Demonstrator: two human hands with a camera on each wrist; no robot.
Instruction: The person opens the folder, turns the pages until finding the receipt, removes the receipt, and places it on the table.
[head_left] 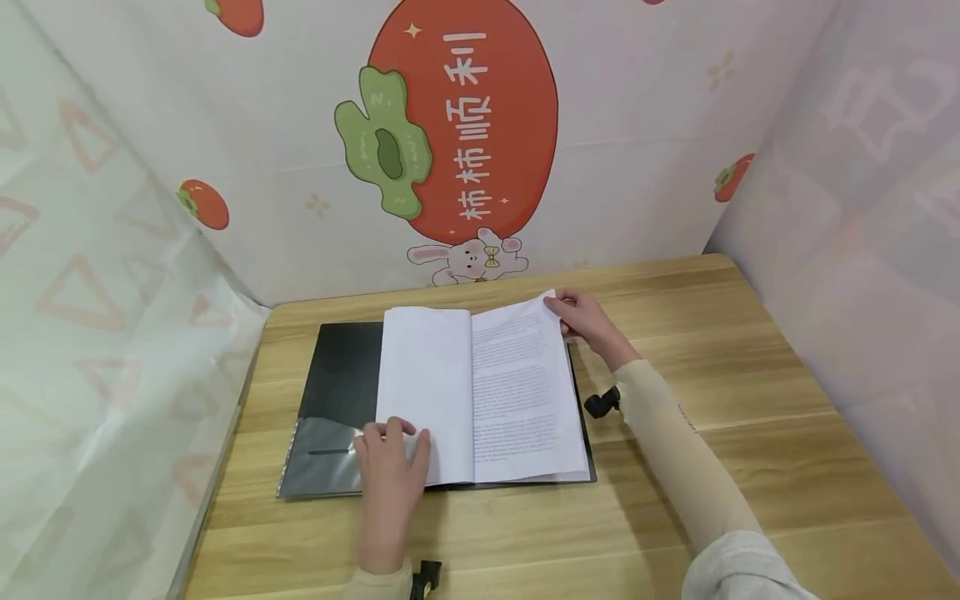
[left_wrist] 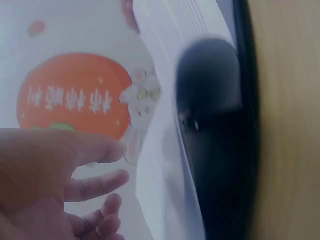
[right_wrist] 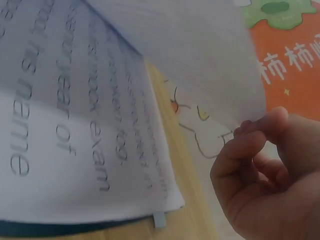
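An open black folder [head_left: 339, 367] lies on the table with a stack of white sheets fastened in it. Its left-hand page [head_left: 427, 375] looks blank, while the right-hand page [head_left: 513, 392] carries printed text. At that page's far right corner, my right hand [head_left: 588, 321] pinches the sheet between thumb and fingers; the right wrist view shows the lifted sheet [right_wrist: 200, 55] bending up over another printed page [right_wrist: 90, 130]. My left hand [head_left: 392, 462] hovers with relaxed fingers at the near edge of the left-hand page, gripping nothing. Its fingers [left_wrist: 97, 187] are loosely spread in the left wrist view.
A clear pocket [head_left: 330, 467] with a dark slot covers the folder's lower left corner. The wooden table [head_left: 720, 350] runs back to a wall cloth [head_left: 622, 200] printed with a large persimmon and a rabbit. Pale cloths hang at both sides.
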